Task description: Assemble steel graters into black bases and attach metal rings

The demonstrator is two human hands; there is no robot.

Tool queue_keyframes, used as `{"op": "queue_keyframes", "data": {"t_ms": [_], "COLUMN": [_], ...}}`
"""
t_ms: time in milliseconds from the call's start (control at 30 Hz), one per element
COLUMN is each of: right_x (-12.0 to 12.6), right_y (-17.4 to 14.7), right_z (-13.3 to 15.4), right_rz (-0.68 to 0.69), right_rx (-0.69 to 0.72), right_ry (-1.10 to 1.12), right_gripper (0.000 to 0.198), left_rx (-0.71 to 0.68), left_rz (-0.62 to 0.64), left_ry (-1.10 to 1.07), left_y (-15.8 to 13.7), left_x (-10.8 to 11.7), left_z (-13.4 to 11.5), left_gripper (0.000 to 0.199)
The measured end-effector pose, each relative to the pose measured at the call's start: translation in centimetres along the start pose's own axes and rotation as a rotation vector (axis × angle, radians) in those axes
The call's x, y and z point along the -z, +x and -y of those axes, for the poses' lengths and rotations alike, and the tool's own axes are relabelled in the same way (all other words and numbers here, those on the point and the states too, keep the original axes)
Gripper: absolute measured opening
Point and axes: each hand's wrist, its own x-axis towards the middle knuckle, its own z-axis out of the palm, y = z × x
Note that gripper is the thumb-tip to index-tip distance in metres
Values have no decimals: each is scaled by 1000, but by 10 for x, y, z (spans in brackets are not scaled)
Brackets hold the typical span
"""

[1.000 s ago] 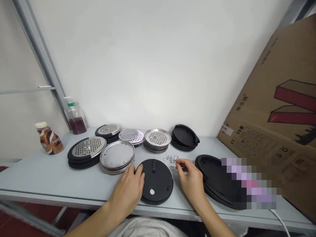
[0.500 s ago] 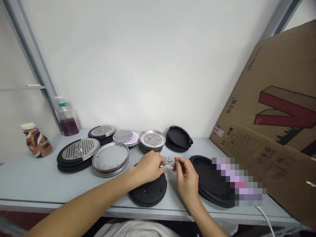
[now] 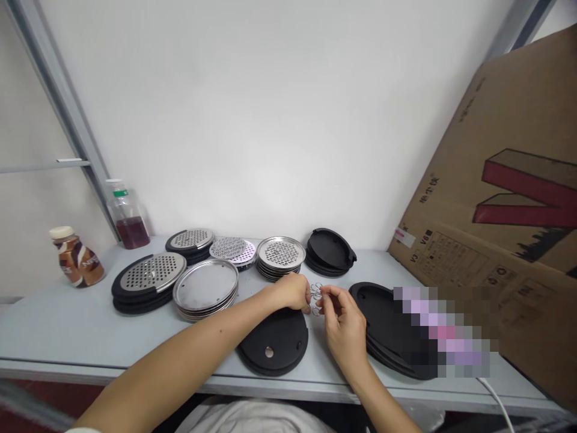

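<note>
My right hand pinches at a small tangle of thin metal wire rings, thumb against forefinger. Right beside the tangle, on its left side, my left hand is closed, its fingers curled; whatever lies between them is hidden. Both hands are close together above the grey tabletop. Under my left hand and forearm lies a round black disc with a small round metal spot. To the right of my right hand is a stack of larger black round trays, partly covered by a pixelated patch.
Stacked metal discs, perforated metal plates and black-rimmed grater discs stand left and behind. Black round lids sit at the back. Two bottles, one brown and one with dark red liquid, stand left; a large carton leans right.
My left hand has closed and turned, its thumb and forefinger no longer spread at the wire rings. My right hand keeps its pinch. The whole view has shifted slightly.
</note>
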Motion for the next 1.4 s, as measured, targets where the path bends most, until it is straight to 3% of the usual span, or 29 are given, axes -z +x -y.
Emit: {"op": "queue_keyframes", "data": {"t_ms": [500, 667, 833, 967, 1133, 1400], "right_x": [0, 0, -6, -22, -37, -44], "right_y": [-2, 1, 17, 24, 19, 18], "right_z": [1, 3, 16, 30, 41, 45], "right_rz": [20, 62, 186, 294, 352, 420], "right_rx": [-85, -92, -283, -301, -218, -237], "right_ry": [84, 188, 421, 455, 431, 436], "right_gripper": [24, 24, 33, 33, 27, 25], "left_rx": [-23, -53, -95, -105, -142, -117], "left_rz": [-2, -144, -267, -328, -511, -601], "left_ry": [-140, -278, -423, -733, -902, -960], "left_y": [7, -13, -73, -104, -104, -102], "left_x": [0, 5, 11, -1, -16, -17], "left_z": [2, 12, 36, 54, 64, 67], "left_gripper": [17, 17, 19, 23, 30, 22]}}
